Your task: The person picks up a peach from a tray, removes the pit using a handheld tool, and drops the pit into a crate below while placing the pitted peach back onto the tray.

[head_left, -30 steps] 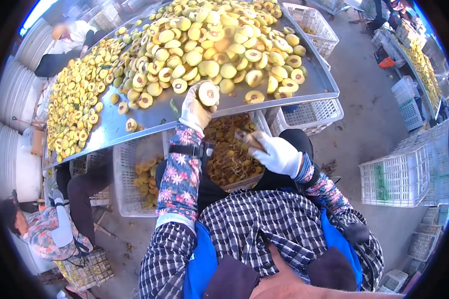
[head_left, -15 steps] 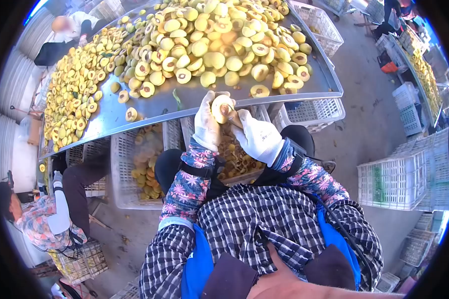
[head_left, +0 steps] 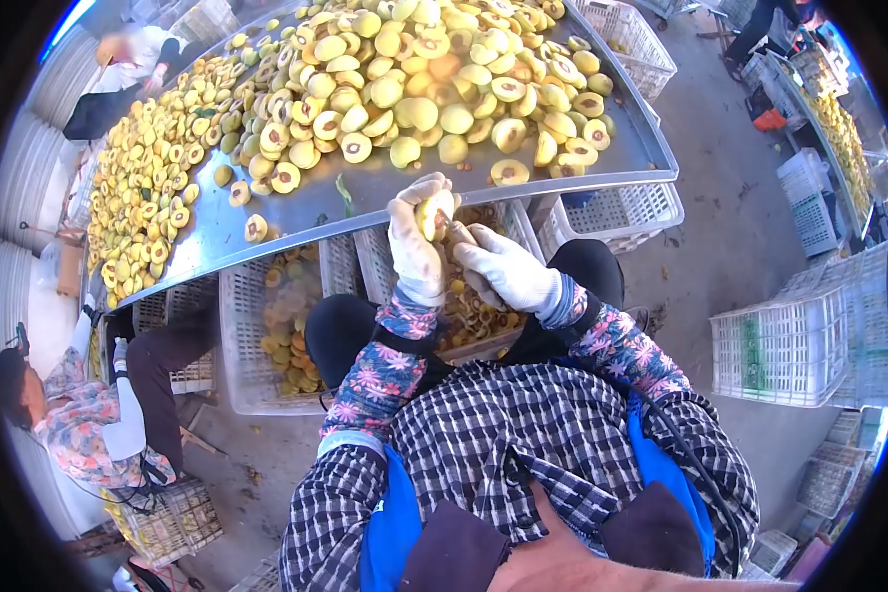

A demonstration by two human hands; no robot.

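Observation:
My left hand (head_left: pixel 416 242), in a white glove, is closed around a peach half (head_left: pixel 432 215), its cut side with the brown centre turned to the right. Close beside it, my gloved right hand (head_left: pixel 503 268) has its fingers bent together at the fruit's edge; what they hold, if anything, is too small and hidden to make out. Both hands are just in front of the metal table's (head_left: pixel 316 232) near edge. Below them, a crate holds cut pieces and scraps (head_left: pixel 464 311). A big heap of yellow-green peach halves (head_left: pixel 405 94) covers much of the tabletop.
Between my knees and to the left stand white plastic crates (head_left: pixel 242 370), one with fruit in it. Another crate (head_left: pixel 617 225) sits under the table's right corner. Stacked crates (head_left: pixel 779 350) are at right. A co-worker (head_left: pixel 89 414) sits at left, another person (head_left: pixel 133 64) at the far left.
My left hand has tilted the peach half so its cut face now points more to the right. My right hand has dropped slightly and turned, its fingers more curled.

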